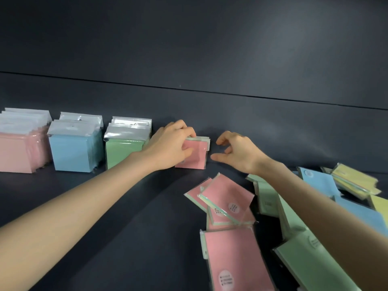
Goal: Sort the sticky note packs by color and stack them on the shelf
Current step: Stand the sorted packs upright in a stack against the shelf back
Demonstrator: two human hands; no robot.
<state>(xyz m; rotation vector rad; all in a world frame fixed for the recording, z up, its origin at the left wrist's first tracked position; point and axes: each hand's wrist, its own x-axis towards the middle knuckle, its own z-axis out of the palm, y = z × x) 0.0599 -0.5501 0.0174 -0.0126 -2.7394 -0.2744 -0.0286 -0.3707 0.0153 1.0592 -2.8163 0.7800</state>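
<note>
Three upright rows of packs stand against the shelf's back wall: pink (19, 152) at far left, blue (72, 151), then green (123, 153). Right of the green row a small upright group of pink-fronted packs (196, 156) stands on the shelf. My left hand (170, 145) grips this group from the left, fingers curled over its top edge. My right hand (238, 153) hovers just right of it, fingers loosely curled, holding nothing and a small gap away from the packs.
A loose heap lies at the right front: pink packs (227, 198), a large pink pack (235, 261), green packs (270, 200), blue packs (321, 182) and yellow packs (354, 181). The dark shelf surface (126, 206) runs under my left forearm. The dark back wall (210, 59) stands behind.
</note>
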